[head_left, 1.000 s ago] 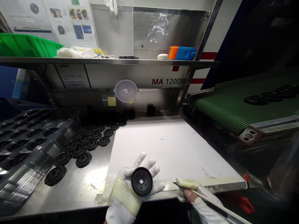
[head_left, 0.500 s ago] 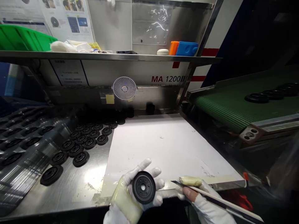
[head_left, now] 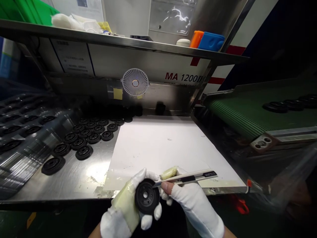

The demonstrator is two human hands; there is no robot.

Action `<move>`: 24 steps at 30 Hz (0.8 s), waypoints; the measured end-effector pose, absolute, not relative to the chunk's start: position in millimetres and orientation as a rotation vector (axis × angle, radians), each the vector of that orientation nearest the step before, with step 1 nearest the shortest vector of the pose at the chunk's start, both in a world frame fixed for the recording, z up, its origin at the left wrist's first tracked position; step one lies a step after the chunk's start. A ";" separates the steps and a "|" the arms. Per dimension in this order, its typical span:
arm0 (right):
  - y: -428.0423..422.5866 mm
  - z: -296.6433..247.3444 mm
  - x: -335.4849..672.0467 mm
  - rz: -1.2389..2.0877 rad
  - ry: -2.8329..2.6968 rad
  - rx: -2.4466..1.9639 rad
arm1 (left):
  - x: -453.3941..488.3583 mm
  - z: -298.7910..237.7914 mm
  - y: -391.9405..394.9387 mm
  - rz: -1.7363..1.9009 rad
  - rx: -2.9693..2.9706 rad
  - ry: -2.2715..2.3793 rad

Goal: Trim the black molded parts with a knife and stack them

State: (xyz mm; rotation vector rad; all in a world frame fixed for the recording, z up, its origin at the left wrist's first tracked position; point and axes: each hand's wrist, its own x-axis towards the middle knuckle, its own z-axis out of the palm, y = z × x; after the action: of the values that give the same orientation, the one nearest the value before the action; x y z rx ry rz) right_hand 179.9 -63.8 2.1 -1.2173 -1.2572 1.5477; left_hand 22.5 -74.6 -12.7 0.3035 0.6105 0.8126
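Left hand [head_left: 123,206] cups a black rubber wheel [head_left: 146,196], curled fingers [head_left: 158,211] wrapped round it! Right hand [head_left: 190,201] pinches a snap-off knife [head_left: 190,177], blade [head_left: 156,184] touching the rim!

Above you: a steel shelf [head_left: 119,41] carrying a green bin [head_left: 27,10]
Behind it: a wall with a paper notice [head_left: 76,6]
Ahead of you: a steel panel [head_left: 173,77] marked MA 1200, with a small fan [head_left: 135,82]
Your right: a conveyor [head_left: 237,115] with a green belt
Below you: a steel bench [head_left: 74,188] above a dark floor [head_left: 15,221]
Light: bright glare on your bench

green conveyor belt [head_left: 235,115] | white paper sheet [head_left: 158,145] | wire-grille fan [head_left: 128,82] | green plastic crate [head_left: 24,6] | blue block [head_left: 211,42]
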 end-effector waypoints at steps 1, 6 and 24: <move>-64.3 2.1 178.2 1.556 -1.265 -1.243 | 22.9 -12.1 -74.3 0.801 0.313 0.617; -68.4 4.9 174.3 1.566 -1.296 -1.319 | 24.3 -14.8 -70.5 0.743 0.343 0.639; -67.6 -0.6 171.4 1.647 -1.253 -1.308 | 21.6 -36.0 -67.9 0.716 0.444 0.484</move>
State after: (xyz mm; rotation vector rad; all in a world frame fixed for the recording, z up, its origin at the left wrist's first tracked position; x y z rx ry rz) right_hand 171.4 -67.6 -0.6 -1.3083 -1.2528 1.6468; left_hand 21.6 -67.9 -36.0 0.4443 0.4837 0.7160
